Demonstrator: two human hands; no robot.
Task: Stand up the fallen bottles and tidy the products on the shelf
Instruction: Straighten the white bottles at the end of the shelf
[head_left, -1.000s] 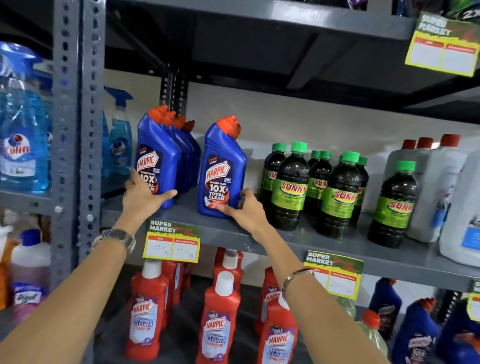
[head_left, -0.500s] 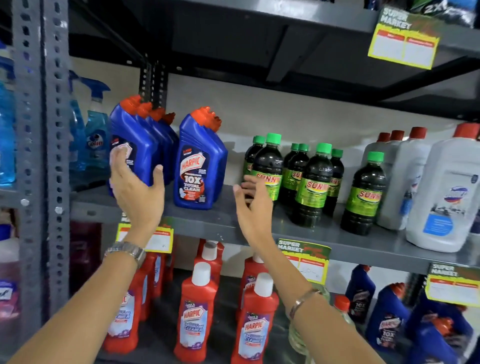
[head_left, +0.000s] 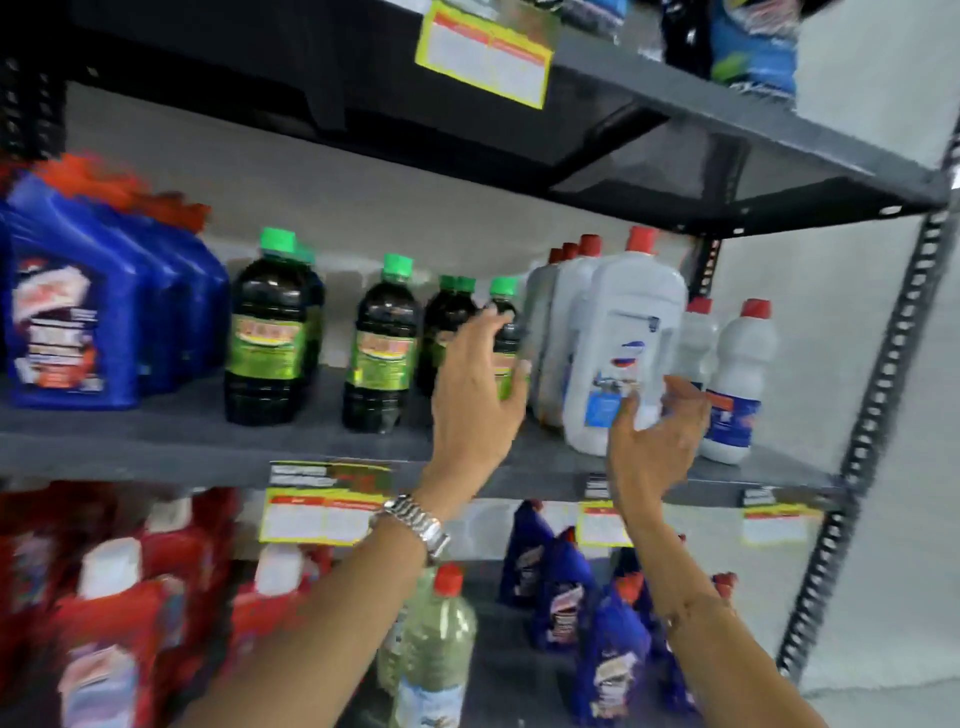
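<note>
1. Head view, what has changed: one second ago both hands were at the blue bottles (head_left: 78, 312), at nine o'clock on the middle shelf (head_left: 156, 447). Now these bottles stand upright in a row and nobody touches them. So I judge that part is finished, and the work goes on at the three o'clock end.

2. The left hand (head_left: 475, 400) is open, fingers spread. It reaches to the green-cap bottle (head_left: 506, 332) nearest the white ones and has nothing gripped; whether the fingertips touch it, I cannot tell, the picture is blurred.

3. The right hand (head_left: 654, 441) is half open, the fingers curved at the lower label of the big white bottle (head_left: 623, 353). It seems to touch it, but the grip is not closed.

4. Other things: more dark bottles (head_left: 267, 332) stand at the shelf centre, and small white bottles (head_left: 737, 384) at three o'clock, all upright. I see no fallen bottle here.

5. In the way: the white bottles stand close together, and the small ones are just beside the right hand, so a push could knock them. Red bottles (head_left: 109, 623) fill the shelf at seven o'clock.
</note>
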